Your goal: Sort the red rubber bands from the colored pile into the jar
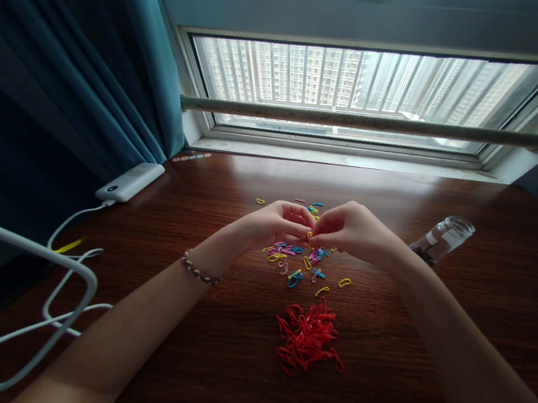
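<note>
My left hand (286, 224) and my right hand (348, 229) meet above the middle of the table, fingertips almost touching. Between their pinched fingers is a small yellow rubber band (310, 235); both hands appear to grip it. Under and around the hands lie scattered small rubber bands in pink, blue and yellow, among them a loose yellow band (344, 283) and a blue band (294, 279). Nearer to me is a tangled pile of red rubber bands (310, 336). Some of the scattered bands are hidden behind my fingers.
Behind my right wrist a clear glass jar (448, 235) with dark contents stands on the brown wooden table (204, 367). A white power bank (131, 181) with a white cable (46, 252) lies at left, beside a blue curtain (134, 53). A window (347, 85) is at the back.
</note>
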### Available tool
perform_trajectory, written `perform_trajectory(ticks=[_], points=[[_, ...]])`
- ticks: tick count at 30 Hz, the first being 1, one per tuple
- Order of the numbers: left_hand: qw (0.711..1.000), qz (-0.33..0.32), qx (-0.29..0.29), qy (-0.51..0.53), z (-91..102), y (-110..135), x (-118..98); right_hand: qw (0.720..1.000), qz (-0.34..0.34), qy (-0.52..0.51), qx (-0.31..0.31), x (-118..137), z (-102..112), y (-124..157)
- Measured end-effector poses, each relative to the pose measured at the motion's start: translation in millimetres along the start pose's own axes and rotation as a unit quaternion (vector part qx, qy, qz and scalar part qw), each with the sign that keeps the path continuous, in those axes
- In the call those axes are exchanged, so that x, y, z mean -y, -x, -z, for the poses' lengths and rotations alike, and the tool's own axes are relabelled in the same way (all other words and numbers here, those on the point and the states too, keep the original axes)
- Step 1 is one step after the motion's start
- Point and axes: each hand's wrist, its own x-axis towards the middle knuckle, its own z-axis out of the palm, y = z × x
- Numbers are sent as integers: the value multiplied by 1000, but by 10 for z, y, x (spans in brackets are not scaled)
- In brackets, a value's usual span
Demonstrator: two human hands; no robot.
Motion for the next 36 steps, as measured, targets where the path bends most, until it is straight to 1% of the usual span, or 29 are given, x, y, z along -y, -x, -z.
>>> perform_trajectory(ticks=[5,7,9,13,16,18,20,23,27,28,29,30,31,34,35,36], points=[[1000,3,-5,-8,0,9,-6,996,-26,-67,57,-13,132,21],[1000,4,-7,-16,3,16,-9,995,-42,-72,63,-24,188,32],[1000,5,-6,-24,9,20,-8,995,-57,-65,50,-52,229,34],[999,10,-1,-41,28,20,1,996,-81,-33,-1,-144,254,-1],[998,20,0,-64,38,21,-1,994,-102,20,-34,-213,243,-44],[995,29,8,-96,36,21,-7,989,-126,69,-36,-258,232,-68],[988,41,29,-149,19,19,-8,980,-157,124,-13,-305,219,-87],[962,62,98,-249,-37,12,23,962,-197,187,39,-375,190,-104],[909,81,205,-354,-105,-5,120,952,-223,184,96,-456,156,-107],[898,90,222,-369,-105,-11,143,949,-230,184,113,-475,151,-104],[891,99,227,-382,-96,-17,162,944,-239,187,133,-495,148,-100],[886,104,218,-397,-79,-23,177,937,-249,189,156,-516,143,-97],[882,104,193,-417,-58,-29,187,930,-259,188,182,-537,135,-94],[858,100,86,-496,0,-34,205,909,-278,162,264,-583,71,-98],[850,109,67,-512,7,-31,212,904,-279,152,285,-586,34,-102],[844,122,59,-520,6,-26,220,902,-275,143,302,-581,-9,-108]])
